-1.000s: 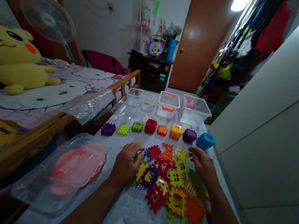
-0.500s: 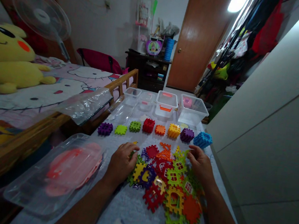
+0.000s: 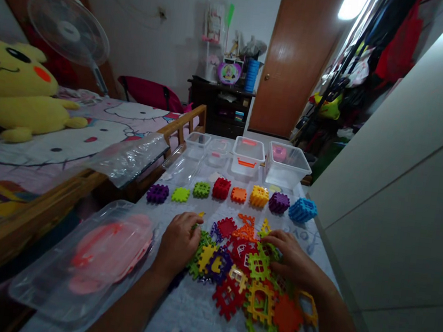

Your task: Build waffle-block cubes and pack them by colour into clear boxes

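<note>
My left hand [image 3: 176, 245] curls at the 9 o'clock edge of the heap of interlocking plastic tiles [image 3: 229, 296], touching a green tile [image 3: 197, 257] (whether it's gripped, I can't tell); my right hand [image 3: 293, 266] lies open at 3 o'clock on the heap, holding nothing.

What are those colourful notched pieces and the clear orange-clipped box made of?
The interlocking toy pieces look like moulded plastic: bright, even colour and crisp notched edges. The box looks like clear rigid plastic, since its walls are see-through; its orange clips seem plastic too, though the exact type cannot be told.
</note>
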Demonstrator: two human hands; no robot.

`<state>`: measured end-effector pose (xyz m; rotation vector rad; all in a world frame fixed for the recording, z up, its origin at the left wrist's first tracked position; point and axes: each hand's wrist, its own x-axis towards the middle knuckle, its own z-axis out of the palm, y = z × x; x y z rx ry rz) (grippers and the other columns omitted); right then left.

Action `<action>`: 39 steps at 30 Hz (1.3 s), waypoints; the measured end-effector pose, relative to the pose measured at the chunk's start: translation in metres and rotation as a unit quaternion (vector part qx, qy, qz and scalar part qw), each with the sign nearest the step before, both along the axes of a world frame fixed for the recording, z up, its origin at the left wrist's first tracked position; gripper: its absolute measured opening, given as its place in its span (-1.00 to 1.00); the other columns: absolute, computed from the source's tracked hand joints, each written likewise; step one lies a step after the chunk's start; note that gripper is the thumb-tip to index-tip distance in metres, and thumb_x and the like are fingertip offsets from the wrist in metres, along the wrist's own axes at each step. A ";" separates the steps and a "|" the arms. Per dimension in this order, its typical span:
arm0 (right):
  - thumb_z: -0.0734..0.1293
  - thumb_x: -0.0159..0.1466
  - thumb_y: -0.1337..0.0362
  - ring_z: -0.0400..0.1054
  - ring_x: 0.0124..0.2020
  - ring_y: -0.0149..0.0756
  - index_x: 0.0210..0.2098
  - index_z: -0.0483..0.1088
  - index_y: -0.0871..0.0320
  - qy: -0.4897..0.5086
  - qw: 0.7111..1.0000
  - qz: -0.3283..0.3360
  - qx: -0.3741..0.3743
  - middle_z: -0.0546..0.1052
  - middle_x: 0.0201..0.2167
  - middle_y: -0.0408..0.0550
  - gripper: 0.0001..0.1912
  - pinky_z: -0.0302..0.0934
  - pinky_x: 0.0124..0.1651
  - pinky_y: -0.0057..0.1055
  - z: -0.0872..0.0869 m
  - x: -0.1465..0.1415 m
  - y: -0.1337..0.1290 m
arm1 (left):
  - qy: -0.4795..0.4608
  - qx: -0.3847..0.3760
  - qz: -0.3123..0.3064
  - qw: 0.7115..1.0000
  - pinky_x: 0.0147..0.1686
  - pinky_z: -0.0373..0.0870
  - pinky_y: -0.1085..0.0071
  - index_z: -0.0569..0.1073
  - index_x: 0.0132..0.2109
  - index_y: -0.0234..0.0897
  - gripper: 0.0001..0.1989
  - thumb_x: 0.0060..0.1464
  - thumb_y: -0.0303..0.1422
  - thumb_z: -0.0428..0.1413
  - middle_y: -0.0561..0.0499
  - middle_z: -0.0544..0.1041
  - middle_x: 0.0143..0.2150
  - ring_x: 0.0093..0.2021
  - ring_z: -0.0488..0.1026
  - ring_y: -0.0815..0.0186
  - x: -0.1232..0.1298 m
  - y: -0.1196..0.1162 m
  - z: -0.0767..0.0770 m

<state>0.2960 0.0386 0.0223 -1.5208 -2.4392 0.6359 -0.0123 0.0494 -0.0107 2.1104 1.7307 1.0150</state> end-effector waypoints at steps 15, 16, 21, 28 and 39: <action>0.15 0.33 0.16 0.46 -0.24 -0.17 -0.27 0.49 0.10 0.118 0.982 -0.115 0.098 0.59 -0.27 0.00 -0.70 0.32 -0.11 -0.24 -0.012 -0.006 0.012 | 0.009 -0.030 -0.013 0.999 -0.02 0.39 0.18 0.48 -0.21 -0.27 -0.77 0.15 -0.45 -0.07 -0.09 0.56 -0.17 -0.09 0.47 0.18 0.002 -0.001 0.000; 0.14 0.33 0.14 0.46 -0.28 -0.18 -0.27 0.48 0.10 0.124 0.978 -0.135 0.104 0.59 -0.30 -0.01 -0.69 0.32 -0.15 -0.26 -0.013 -0.006 0.012 | 0.008 -0.028 -0.013 0.999 -0.02 0.39 0.18 0.48 -0.21 -0.27 -0.77 0.15 -0.45 -0.07 -0.09 0.56 -0.17 -0.09 0.47 0.18 0.002 -0.001 0.000; 0.13 0.32 0.14 0.46 -0.39 -0.21 -0.16 0.47 0.12 0.143 0.970 -0.180 0.079 0.58 -0.39 -0.05 -0.67 0.32 -0.28 -0.31 -0.017 -0.006 0.014 | -0.002 -0.010 -0.010 1.000 -0.02 0.40 0.19 0.49 -0.23 -0.24 -0.77 0.13 -0.44 -0.07 -0.07 0.57 -0.19 -0.10 0.48 0.19 0.001 -0.001 0.001; 0.25 0.24 0.25 0.42 -0.15 -0.16 -0.13 0.47 0.11 0.079 0.977 -0.152 0.126 0.51 -0.17 0.02 -0.75 0.30 -0.06 -0.20 -0.025 -0.003 0.015 | -0.012 -0.009 -0.008 1.000 -0.02 0.40 0.20 0.48 -0.25 -0.23 -0.79 0.08 -0.45 -0.05 -0.05 0.57 -0.20 -0.11 0.49 0.19 0.002 -0.002 0.003; 0.39 0.19 0.15 0.31 -0.13 -0.15 -0.21 0.41 0.11 0.049 0.996 -0.030 0.062 0.44 -0.19 0.01 -0.78 0.24 -0.04 -0.20 0.006 -0.023 -0.003 | -0.008 -0.014 -0.006 1.000 0.00 0.38 0.19 0.47 -0.24 -0.23 -0.80 0.09 -0.47 -0.04 -0.05 0.55 -0.18 -0.08 0.46 0.18 0.001 -0.002 0.000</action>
